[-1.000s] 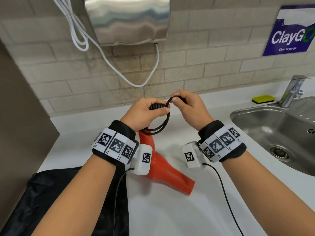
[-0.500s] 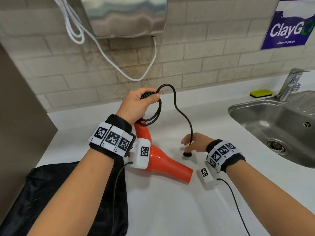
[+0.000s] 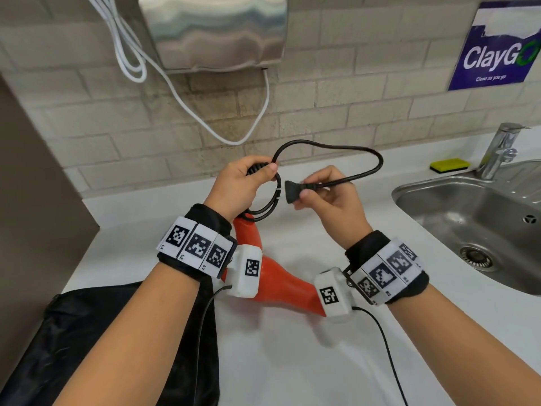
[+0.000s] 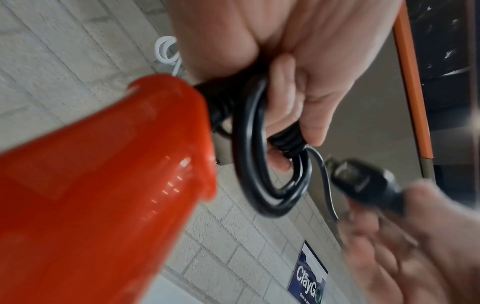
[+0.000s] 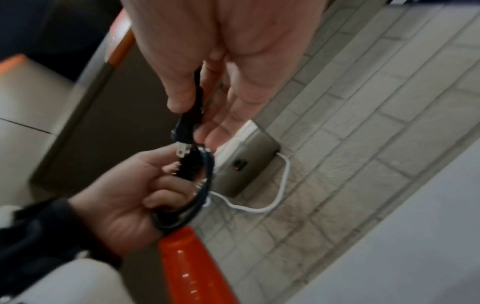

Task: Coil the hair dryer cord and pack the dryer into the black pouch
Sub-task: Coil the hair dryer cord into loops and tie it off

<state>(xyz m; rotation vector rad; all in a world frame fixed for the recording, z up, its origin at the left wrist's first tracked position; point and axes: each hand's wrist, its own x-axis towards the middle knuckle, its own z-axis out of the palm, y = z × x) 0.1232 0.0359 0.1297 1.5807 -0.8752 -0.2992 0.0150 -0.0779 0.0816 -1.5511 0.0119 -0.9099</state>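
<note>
The red hair dryer lies on the white counter, its handle rising toward my hands. My left hand grips the coiled black cord at the ribbed strain relief, with coil loops hanging below the fingers. My right hand pinches the plug just right of the coil, prongs pointing at the left hand. A loose cord loop arches above both hands. The black pouch lies flat at the lower left, partly under my left forearm.
A steel sink with a tap and a yellow sponge sits to the right. A wall-mounted metal hand dryer with a white cable hangs above. A brown panel bounds the left side.
My right hand has picked the plug up from the counter and brought it up beside the coil in my left hand. The free cord now arches above both hands.
</note>
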